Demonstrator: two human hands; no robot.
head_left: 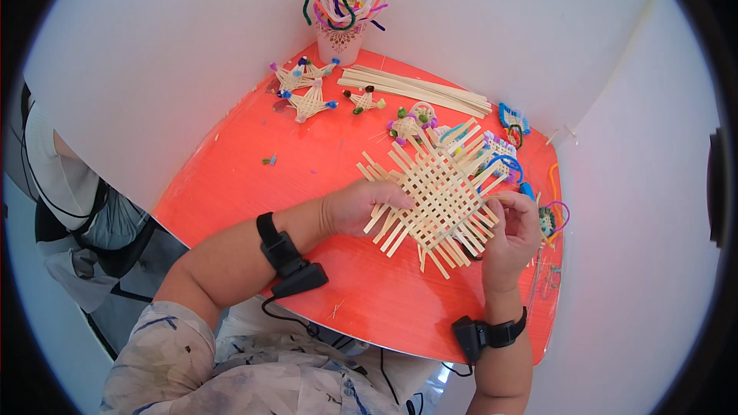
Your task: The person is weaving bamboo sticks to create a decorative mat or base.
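Observation:
A square mat woven from pale flat strips [434, 196] lies over the red table [307, 165], turned like a diamond. My left hand [357, 206] grips its left edge, fingers over the loose strip ends. My right hand [511, 234] pinches the strips at the mat's right edge. Both wrists wear black bands with small black devices.
Loose pale strips [415, 86] lie at the back. A pink cup of coloured pipe cleaners [340, 11] stands at the far corner. Small woven stars with beads [307, 100] sit back left, more woven pieces [507, 150] at right. White walls enclose the table.

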